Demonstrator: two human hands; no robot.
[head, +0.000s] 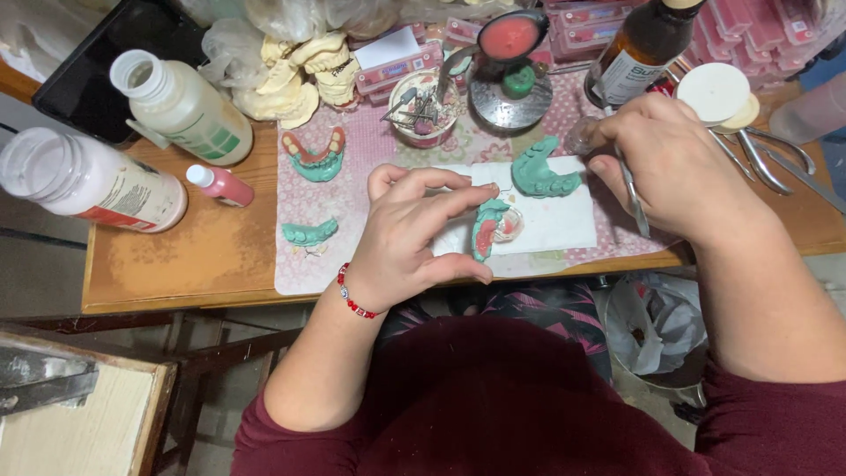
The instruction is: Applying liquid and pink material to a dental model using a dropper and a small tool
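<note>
My left hand (407,236) grips a green dental cast with pink wax and clear acrylic (490,231), holding it on edge over a white paper towel (555,220). My right hand (671,167) is closed on a thin metal instrument (633,199) whose tip points down toward the towel, and its fingers also touch a small clear object by the brown bottle. A second green cast (539,173) lies on the towel between both hands.
Two white plastic bottles (181,106) (88,181) and a small pink-capped bottle (220,185) lie at the left. More green casts (314,157) (308,232), yellow stone models (295,75), a cup of tools (423,107), a brown bottle (643,48) and pliers (767,159) crowd the wooden table (194,256).
</note>
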